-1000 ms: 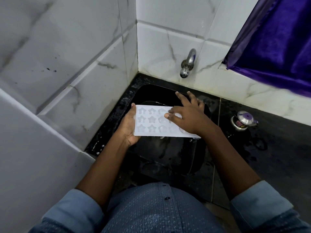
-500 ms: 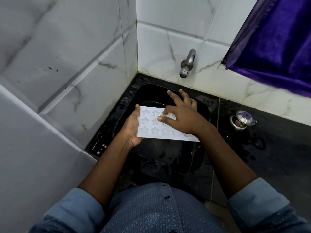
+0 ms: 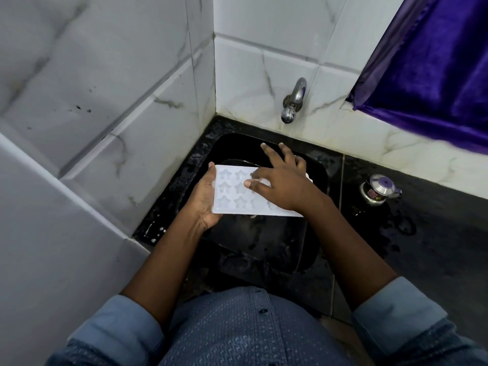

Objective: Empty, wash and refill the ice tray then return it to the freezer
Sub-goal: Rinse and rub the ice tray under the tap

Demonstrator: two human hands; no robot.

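- Wall tiles (image 3: 105, 101): white with grey veins, filling the left side and running round the corner behind the sink.
- Left hand (image 3: 203, 204): grips the left short end of the ice tray, with the thumb hooked over the far corner and the palm under the edge; the fingers below are hidden.
- Ice tray (image 3: 229, 196): white and flat, with star-shaped wells facing up. It is held about level above the sink, nearer the person than the tap.
- Sink (image 3: 264, 247): black basin, wet, set in the corner.
- Right hand (image 3: 285, 186): fingers spread, laid palm down on the middle of the tray top. The thumb tip is on a well and the fingertips reach past the far edge.
- Tap (image 3: 294, 101): chrome, on the back wall, above the sink.
- Counter (image 3: 435, 247): dark with wet patches, to the right of the sink.
- Steel pot (image 3: 379, 190): small, with a purple-knobbed lid, standing on the counter near the back wall.
- Curtain (image 3: 427, 62): purple, glossy, in the upper right.
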